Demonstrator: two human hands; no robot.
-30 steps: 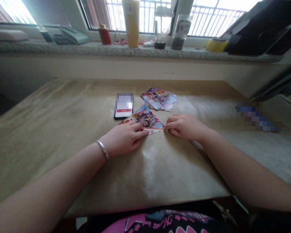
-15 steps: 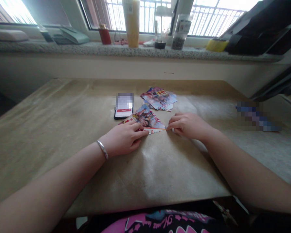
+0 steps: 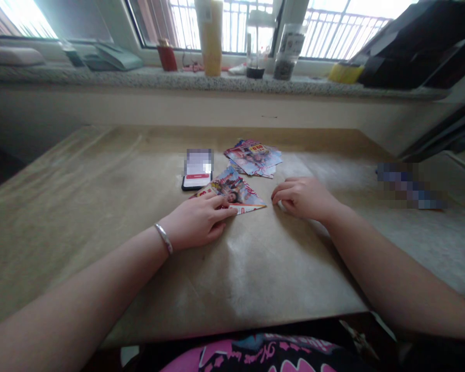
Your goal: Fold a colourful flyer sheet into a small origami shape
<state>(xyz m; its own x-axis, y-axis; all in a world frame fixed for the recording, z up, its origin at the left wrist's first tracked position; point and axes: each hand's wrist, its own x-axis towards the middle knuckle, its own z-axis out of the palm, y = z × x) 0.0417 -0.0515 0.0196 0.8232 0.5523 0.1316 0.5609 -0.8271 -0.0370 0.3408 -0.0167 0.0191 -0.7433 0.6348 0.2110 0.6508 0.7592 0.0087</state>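
A: Background, please. Light source?
B: Daylight, through the windows (image 3: 232, 31) ahead of me. Panes very bright, washed out at top right. Railing (image 3: 331, 39) visible outside, upright bars.
A: Below the glass?
B: Speckled stone sill (image 3: 139, 79), running nearly the full width of my view. On it: tall yellow container (image 3: 212, 44), red jar (image 3: 166, 57), and, far right, a large black object (image 3: 399, 59), identity unclear.
A: Wall?
B: Pale wall (image 3: 201, 108) under the sill, in shade, darker toward my left. One thin dark mark (image 3: 269, 117).
A: Furniture?
B: Broad tan table (image 3: 81, 206), mottled top, far edge along the wall. Soft sheen in patches.
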